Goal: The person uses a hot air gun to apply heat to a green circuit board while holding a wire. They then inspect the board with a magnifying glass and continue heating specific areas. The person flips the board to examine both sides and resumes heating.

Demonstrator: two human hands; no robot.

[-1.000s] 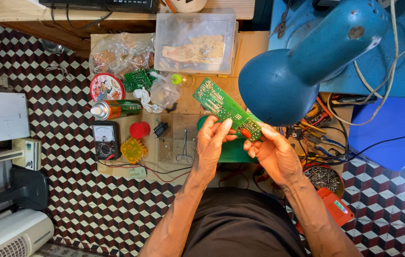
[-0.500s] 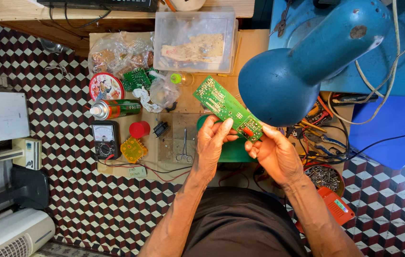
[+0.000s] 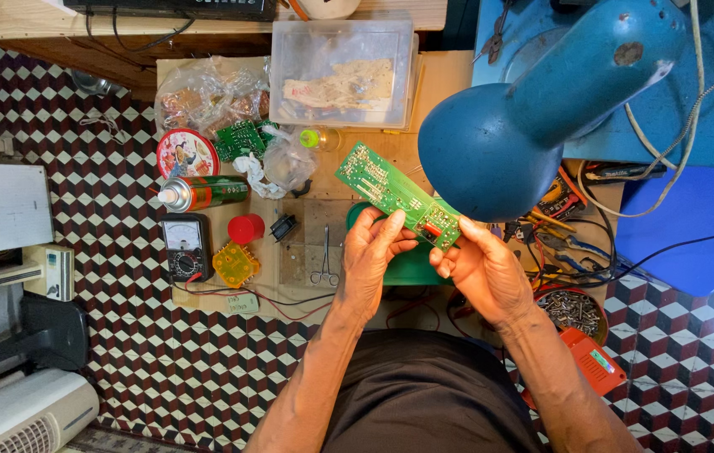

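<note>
While both hands pinch long green rectangular circuit board (image 3: 396, 195) | left hand (image 3: 371, 252) grips near edge | right hand (image 3: 483, 268) grips lower end | board above wooden table (image 3: 432, 75), beside blue metal lamp shade (image 3: 491, 151)

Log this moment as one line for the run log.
left hand: holds green circuit board | right hand: holds same board | below: green tray

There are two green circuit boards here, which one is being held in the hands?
The long narrow green board, gripped at its near end by both the left hand and right hand. The smaller green board lies untouched among the plastic bags.
</note>
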